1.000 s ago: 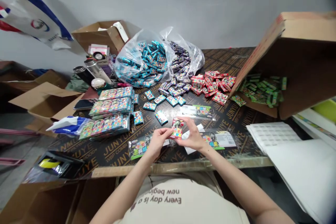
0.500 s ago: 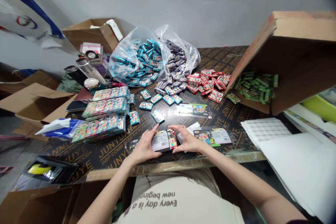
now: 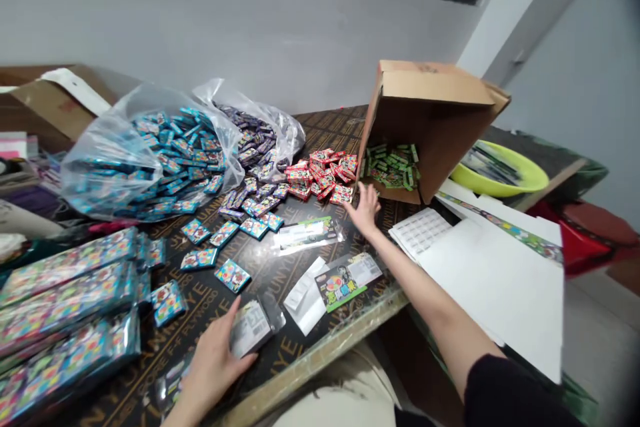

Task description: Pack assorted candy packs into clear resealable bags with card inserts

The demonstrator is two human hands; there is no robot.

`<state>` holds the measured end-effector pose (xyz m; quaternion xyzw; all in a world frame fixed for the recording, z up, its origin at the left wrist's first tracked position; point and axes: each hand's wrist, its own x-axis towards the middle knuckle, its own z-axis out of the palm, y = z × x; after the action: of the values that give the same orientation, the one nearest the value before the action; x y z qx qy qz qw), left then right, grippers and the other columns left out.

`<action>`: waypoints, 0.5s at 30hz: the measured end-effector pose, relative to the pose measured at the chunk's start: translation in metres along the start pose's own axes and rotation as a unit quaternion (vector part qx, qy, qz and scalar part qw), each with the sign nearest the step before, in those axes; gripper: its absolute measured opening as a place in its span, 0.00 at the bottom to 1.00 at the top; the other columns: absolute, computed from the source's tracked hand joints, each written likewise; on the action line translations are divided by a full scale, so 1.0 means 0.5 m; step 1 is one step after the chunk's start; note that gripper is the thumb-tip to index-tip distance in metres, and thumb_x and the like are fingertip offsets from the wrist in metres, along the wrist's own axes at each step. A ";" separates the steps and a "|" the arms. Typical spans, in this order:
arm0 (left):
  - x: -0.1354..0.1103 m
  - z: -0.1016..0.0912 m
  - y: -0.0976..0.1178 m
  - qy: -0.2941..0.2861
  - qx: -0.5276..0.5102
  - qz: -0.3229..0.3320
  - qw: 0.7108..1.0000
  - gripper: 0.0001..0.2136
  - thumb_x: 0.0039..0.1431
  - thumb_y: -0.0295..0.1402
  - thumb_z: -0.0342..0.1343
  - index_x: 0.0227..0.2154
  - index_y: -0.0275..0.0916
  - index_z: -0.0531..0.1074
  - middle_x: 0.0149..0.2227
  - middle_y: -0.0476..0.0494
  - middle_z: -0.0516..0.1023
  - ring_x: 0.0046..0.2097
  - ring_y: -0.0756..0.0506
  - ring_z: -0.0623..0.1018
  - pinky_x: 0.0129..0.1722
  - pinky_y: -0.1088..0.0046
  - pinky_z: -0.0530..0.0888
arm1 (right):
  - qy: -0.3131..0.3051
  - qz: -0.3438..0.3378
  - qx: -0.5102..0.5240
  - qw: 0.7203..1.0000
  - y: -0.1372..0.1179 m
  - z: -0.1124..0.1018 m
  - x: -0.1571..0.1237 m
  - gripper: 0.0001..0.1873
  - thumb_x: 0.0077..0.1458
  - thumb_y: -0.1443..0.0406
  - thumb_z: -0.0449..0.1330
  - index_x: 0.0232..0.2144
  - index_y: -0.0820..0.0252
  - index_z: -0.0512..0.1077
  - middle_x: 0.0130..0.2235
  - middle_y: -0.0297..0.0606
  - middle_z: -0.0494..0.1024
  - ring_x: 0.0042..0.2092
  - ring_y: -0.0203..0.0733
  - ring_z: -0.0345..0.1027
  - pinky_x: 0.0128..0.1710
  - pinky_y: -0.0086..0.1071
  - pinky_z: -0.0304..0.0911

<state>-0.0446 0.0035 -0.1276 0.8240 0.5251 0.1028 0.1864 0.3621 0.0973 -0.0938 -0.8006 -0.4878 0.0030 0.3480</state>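
Note:
My left hand (image 3: 217,357) has its thumb and fingers around a clear plastic packet (image 3: 253,327) with a grey-and-black printed label, lying near the table's front edge. Farther off, my right hand (image 3: 366,210) reaches to the mouth of the tipped cardboard box (image 3: 434,83), fingers apart. Small green boxes (image 3: 393,165) lie inside that carton. Just left of my right fingers is a pile of small red boxes (image 3: 320,173). What is directly under those fingertips is hidden. Several loose blue boxes (image 3: 233,275) lie beyond my left hand.
Plastic bags of blue boxes (image 3: 175,153) and purple boxes (image 3: 255,137) stand at the back. Filled clear packs (image 3: 70,307) are stacked at left. A flat printed sleeve (image 3: 347,280), white paper (image 3: 306,297), white sheets (image 3: 495,280) and a yellow basin (image 3: 525,177) are to the right.
My right hand has left the packet and moved forward and right to the carton. My left hand stays on the packet. The view has turned right.

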 end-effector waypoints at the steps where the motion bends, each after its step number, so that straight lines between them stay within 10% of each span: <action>1: -0.003 0.005 -0.003 -0.003 0.014 0.007 1.000 0.40 0.43 0.38 0.58 0.59 0.36 0.49 0.48 0.37 0.70 0.48 0.37 0.70 0.47 0.60 0.67 | -0.017 0.044 -0.025 0.999 0.035 -0.005 0.045 0.38 0.51 0.57 0.56 0.60 0.63 0.48 0.61 0.59 0.46 0.62 0.62 0.36 0.51 0.57 0.41; 8: -0.004 -0.006 -0.017 0.047 -0.023 -0.010 0.999 0.34 0.40 0.42 0.60 0.53 0.39 0.62 0.47 0.38 0.72 0.48 0.36 0.71 0.49 0.57 0.66 | -0.070 -0.015 0.022 0.997 0.098 -0.071 0.133 0.15 0.56 0.66 0.48 0.42 0.68 0.69 0.45 0.55 0.69 0.50 0.53 0.59 0.50 0.46 0.50; 12: 0.031 -0.044 0.047 0.086 -0.197 -0.067 0.974 0.28 0.43 0.45 0.59 0.49 0.40 0.66 0.48 0.40 0.72 0.50 0.38 0.71 0.51 0.59 0.66 | -0.109 -0.108 0.086 0.984 -0.005 -0.080 0.036 0.19 0.60 0.62 0.41 0.39 0.64 0.70 0.40 0.47 0.73 0.43 0.45 0.64 0.44 0.37 0.57; 15: 0.058 -0.065 0.140 -0.014 -0.376 -0.095 0.922 0.23 0.49 0.45 0.54 0.48 0.39 0.68 0.45 0.41 0.75 0.47 0.41 0.73 0.45 0.66 0.69 | -0.280 -0.240 0.160 0.916 -0.103 -0.066 -0.084 0.12 0.55 0.59 0.53 0.31 0.59 0.73 0.29 0.33 0.75 0.31 0.36 0.66 0.33 0.27 0.61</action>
<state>0.0135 0.0096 -0.0697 0.6409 0.5209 0.2632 0.4986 0.3113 0.0607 -0.0537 -0.5600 -0.7355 0.2214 0.3106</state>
